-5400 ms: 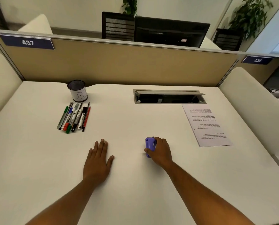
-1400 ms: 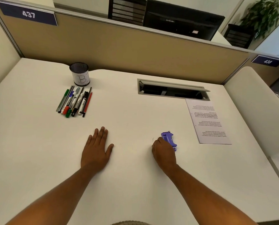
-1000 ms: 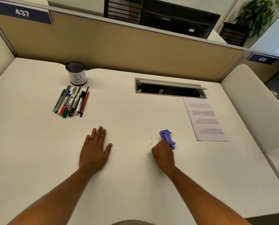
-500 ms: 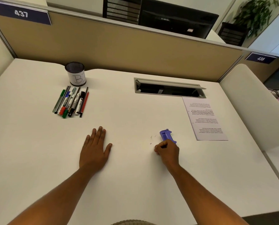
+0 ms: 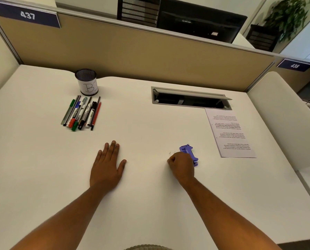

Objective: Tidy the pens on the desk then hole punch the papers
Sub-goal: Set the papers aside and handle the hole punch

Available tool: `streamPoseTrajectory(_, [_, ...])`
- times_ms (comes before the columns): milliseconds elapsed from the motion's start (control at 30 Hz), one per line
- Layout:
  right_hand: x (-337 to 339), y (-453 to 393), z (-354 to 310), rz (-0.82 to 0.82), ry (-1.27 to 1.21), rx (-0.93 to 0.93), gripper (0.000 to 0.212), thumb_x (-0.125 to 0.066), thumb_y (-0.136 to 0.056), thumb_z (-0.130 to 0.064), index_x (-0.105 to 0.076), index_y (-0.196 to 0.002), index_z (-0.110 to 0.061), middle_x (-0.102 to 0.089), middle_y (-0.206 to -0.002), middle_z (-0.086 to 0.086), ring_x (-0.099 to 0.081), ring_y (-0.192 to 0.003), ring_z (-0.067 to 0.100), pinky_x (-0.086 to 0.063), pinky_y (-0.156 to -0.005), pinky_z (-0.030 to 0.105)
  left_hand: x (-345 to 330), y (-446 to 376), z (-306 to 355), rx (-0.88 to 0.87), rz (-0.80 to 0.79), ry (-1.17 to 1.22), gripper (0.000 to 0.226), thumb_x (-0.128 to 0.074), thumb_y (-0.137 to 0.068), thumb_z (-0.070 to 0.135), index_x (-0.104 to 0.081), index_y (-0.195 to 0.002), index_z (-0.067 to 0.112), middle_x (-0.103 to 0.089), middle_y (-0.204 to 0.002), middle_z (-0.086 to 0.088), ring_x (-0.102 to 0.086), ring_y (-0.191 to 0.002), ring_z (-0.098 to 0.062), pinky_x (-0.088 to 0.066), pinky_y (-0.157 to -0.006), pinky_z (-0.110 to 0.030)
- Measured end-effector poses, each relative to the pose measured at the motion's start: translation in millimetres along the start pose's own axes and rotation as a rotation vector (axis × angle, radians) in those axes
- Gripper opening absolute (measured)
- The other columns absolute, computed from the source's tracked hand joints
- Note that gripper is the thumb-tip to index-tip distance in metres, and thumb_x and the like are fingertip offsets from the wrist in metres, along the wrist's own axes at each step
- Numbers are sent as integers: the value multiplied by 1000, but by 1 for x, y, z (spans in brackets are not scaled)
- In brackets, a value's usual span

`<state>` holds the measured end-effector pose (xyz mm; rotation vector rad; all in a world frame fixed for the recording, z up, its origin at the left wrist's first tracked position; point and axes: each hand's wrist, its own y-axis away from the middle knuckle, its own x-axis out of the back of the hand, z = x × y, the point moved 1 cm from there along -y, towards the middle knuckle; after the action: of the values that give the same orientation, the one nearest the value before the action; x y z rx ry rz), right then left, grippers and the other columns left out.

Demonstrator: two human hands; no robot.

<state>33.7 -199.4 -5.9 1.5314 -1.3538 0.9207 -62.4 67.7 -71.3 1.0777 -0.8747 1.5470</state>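
The left hand point(image 5: 106, 166) lay flat and spread on the white desk point(image 5: 42, 177). The right hand point(image 5: 182, 166) was curled beside the small purple plastic hole punch point(image 5: 189, 153), possibly touching it. The loose pens point(image 5: 82, 113) lay just in front of the black mesh pen cup point(image 5: 87, 82); gathering them together should go best.

a white desk point(image 5: 150, 204) fills the cubicle, its far edge curving against a tan partition point(image 5: 132, 56) capped by a grey rail. two navy number plates sit on that rail: 437 point(image 5: 27, 15) toward the far left corner, 438 point(image 5: 294, 65) toward the far right. a grey cable hatch point(image 5: 190, 98) is sunk into the desk near the far edge, its flap lifted. cream side panels close in both sides. beyond the partition stand a dark monitor point(image 5: 201, 20), black mesh chair backs point(image 5: 138, 10) and a leafy potted plant point(image 5: 287, 15) in soft daylight.
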Motion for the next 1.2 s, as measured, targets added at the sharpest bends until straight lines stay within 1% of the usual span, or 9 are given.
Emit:
streamPoseTrajectory(367, [0,-16,-15,-132,210,-4,9,-55,-84,-9,-55,-76,-12,-60,-74,5,-55,-69,20,-42,-61,29,-2,0,-1,2,-2,-7,71,-17,-98,58,-4,-159,24,0,-167,8,6,-154,-11,-7,-126,-36])
streamPoseTrajectory(500, [-3,-16,-15,-162,267,17,18,-53,-83,-7,-47,-67,-14,-57,-75,4,-54,-68,23,-35,-55,26,-1,-1,0,-1,0,-9,72,-17,-98,58,-7,-159,23,-1,-167,7,4,-154,-12,-7,-126,-36])
streamPoseTrajectory(600, [-5,-12,-14,-163,332,74,10,-50,-84,-5,-52,-79,-14,-62,-83,7,-56,-71,25,-33,-58,28,-1,0,0,-1,4,-8,72,-17,-98,58,-7,-159,23,-2,-167,7,4,-154,-12,-6,-126,-36])
streamPoseTrajectory(733, [-10,-10,-4,-167,437,231,25,-41,-89,3,-61,-103,-4,-61,-97,10,-63,-90,28,-42,-68,34,0,1,1,-2,6,-7,72,-16,-98,58,-6,-159,23,-1,-167,7,4,-154,-12,-6,-126,-35])
streamPoseTrajectory(800, [-10,-9,2,-143,277,201,17,-45,-88,2,-59,-85,-8,-50,-72,3,-54,-72,22,-36,-60,32,0,1,1,-3,6,-1,72,-16,-98,58,-6,-159,23,-1,-167,7,4,-154,-12,-6,-126,-35])
streamPoseTrajectory(867, [-6,-8,10,-83,-128,16,22,-53,-84,-5,-43,-66,-13,-44,-60,6,-45,-62,19,-33,-56,32,1,1,1,-1,9,5,72,-16,-97,58,-7,-159,23,-1,-167,7,4,-154,-12,-7,-126,-36])
streamPoseTrajectory(967, [2,4,22,-43,-579,-191,16,-59,-82,-6,-47,-72,-10,-66,-72,18,-67,-64,20,-47,-60,31,0,0,1,-1,4,-4,72,-16,-98,59,-6,-159,23,-1,-167,7,4,-154,-12,-7,-126,-36])
streamPoseTrajectory(1100, [4,9,35,3,-776,-312,11,-65,-78,-3,-58,-83,5,-75,-78,15,-73,-58,10,-49,-49,12,-1,1,-1,-1,5,-4,72,-16,-98,59,-7,-159,23,-2,-167,7,4,-154,-12,-7,-126,-36])
streamPoseTrajectory(1200, [4,7,37,-15,-856,-378,17,-71,-77,-3,-63,-88,8,-78,-74,11,-74,-58,14,-54,-54,17,-1,0,-1,2,7,4,72,-16,-98,59,-7,-159,23,-2,-167,7,4,-154,-12,-7,-126,-36])
